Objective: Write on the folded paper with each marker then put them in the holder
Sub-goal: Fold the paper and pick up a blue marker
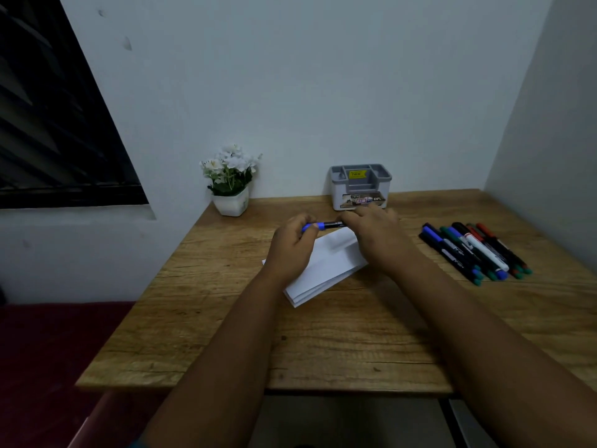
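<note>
A blue marker [323, 225] is held level above the folded white paper [326, 266], which lies at the middle of the wooden table [323, 344]. My left hand [290, 245] grips its blue cap end. My right hand [376, 232] grips the black barrel end. Behind my hands, against the wall, stands the grey and white holder [361, 185]; no marker shows in it. Several more markers [475, 250] lie side by side on the table to the right.
A small white pot of white flowers [231, 182] stands at the table's back left corner. Walls close the table at the back and on the right. A dark window [58, 124] is on the left.
</note>
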